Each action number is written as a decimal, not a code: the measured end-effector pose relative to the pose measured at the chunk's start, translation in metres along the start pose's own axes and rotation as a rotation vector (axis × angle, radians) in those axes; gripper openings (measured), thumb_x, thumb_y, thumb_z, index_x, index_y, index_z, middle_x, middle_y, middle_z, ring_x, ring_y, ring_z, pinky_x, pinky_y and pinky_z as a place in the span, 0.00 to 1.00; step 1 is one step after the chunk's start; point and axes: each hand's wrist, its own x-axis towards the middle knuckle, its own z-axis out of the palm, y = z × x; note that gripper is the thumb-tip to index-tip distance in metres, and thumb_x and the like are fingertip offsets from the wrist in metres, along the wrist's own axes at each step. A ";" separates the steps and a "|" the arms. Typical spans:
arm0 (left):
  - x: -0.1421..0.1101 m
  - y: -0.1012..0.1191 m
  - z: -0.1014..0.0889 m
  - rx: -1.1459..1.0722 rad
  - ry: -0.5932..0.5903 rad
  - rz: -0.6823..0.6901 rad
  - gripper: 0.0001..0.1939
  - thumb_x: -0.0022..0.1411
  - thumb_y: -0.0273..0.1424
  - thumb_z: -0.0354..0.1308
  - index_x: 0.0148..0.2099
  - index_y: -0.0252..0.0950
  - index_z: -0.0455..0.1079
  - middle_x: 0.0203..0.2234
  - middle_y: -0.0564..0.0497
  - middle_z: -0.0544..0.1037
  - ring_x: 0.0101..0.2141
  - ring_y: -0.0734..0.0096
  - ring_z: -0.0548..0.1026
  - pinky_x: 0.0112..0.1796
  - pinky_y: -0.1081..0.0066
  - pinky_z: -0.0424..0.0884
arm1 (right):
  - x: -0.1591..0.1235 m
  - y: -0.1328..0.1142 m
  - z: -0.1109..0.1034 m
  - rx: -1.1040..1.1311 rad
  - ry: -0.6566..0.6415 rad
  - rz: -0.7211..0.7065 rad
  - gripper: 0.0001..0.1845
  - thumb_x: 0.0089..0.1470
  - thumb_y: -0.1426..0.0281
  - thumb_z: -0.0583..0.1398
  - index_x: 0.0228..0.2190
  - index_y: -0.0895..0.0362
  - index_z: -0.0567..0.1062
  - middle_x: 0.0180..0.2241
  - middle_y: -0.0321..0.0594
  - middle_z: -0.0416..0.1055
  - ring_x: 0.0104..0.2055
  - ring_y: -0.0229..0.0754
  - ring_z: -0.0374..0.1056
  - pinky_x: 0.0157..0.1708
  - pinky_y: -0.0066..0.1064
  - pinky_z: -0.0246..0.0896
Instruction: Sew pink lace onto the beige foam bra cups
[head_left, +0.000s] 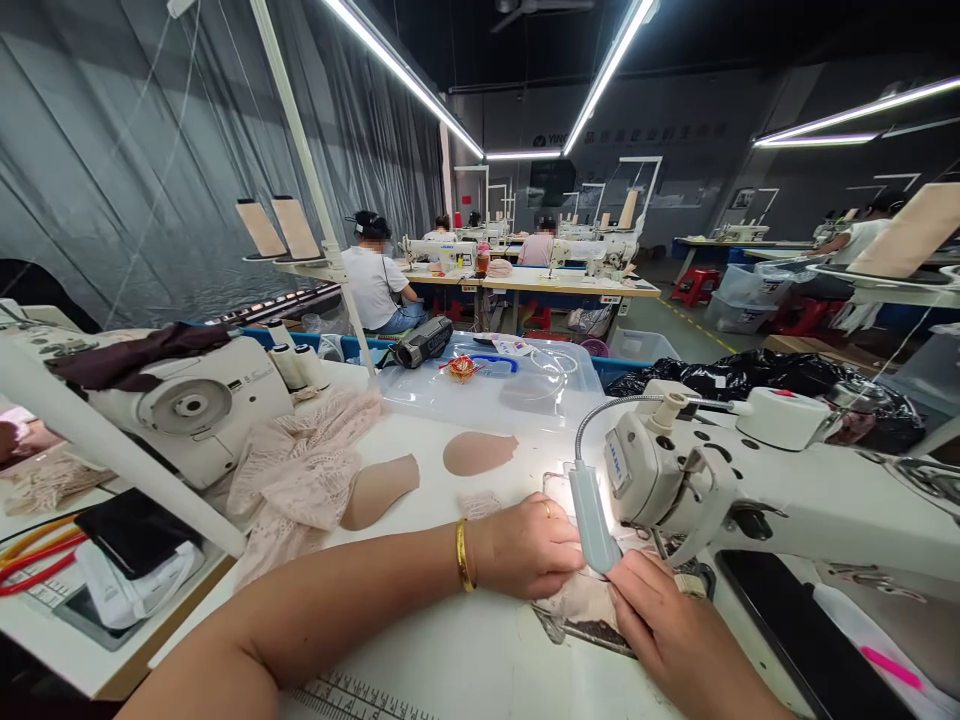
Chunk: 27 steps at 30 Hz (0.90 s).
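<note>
A small pale pink fabric piece lies on the sewing machine's bed, between my two hands. My left hand, with a gold bangle at the wrist, has its fingers curled down on the fabric's left side. From the right, my right hand holds the fabric's other edge, its fingers pressed together. The white sewing machine stands just beyond and to the right. Its grey lamp lights the spot and hides the needle area and some fingertips.
Left of my hands lie beige cut pieces and a heap of pink lace. A clear plastic lid is behind them. A dark phone lies at right, a ruler at the front. Another machine stands left; people sit farther back.
</note>
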 end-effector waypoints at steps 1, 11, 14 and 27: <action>0.001 -0.002 0.000 -0.005 -0.006 0.004 0.04 0.65 0.30 0.58 0.36 0.39 0.67 0.34 0.51 0.78 0.36 0.64 0.72 0.41 0.61 0.64 | -0.001 0.001 0.001 -0.014 -0.002 0.015 0.10 0.70 0.69 0.51 0.35 0.49 0.69 0.37 0.43 0.76 0.41 0.45 0.78 0.20 0.28 0.65; 0.003 -0.005 0.001 -0.006 -0.030 0.007 0.06 0.67 0.30 0.57 0.35 0.40 0.68 0.34 0.51 0.78 0.36 0.65 0.71 0.41 0.61 0.64 | -0.003 0.003 -0.003 -0.036 0.047 -0.049 0.16 0.69 0.71 0.52 0.54 0.51 0.72 0.39 0.42 0.79 0.36 0.44 0.78 0.26 0.30 0.71; 0.004 -0.007 -0.001 0.025 -0.026 0.001 0.07 0.66 0.30 0.57 0.33 0.39 0.67 0.32 0.52 0.77 0.34 0.66 0.70 0.39 0.61 0.63 | -0.001 0.000 -0.002 -0.015 0.067 -0.031 0.13 0.70 0.71 0.51 0.47 0.50 0.75 0.37 0.42 0.78 0.35 0.44 0.77 0.25 0.31 0.69; -0.005 0.006 -0.010 -0.044 -0.087 -0.241 0.09 0.62 0.21 0.58 0.45 0.34 0.69 0.36 0.46 0.76 0.35 0.65 0.74 0.38 0.67 0.70 | -0.003 -0.025 -0.007 0.438 0.066 0.303 0.15 0.72 0.57 0.51 0.45 0.48 0.74 0.33 0.36 0.73 0.35 0.45 0.73 0.35 0.36 0.66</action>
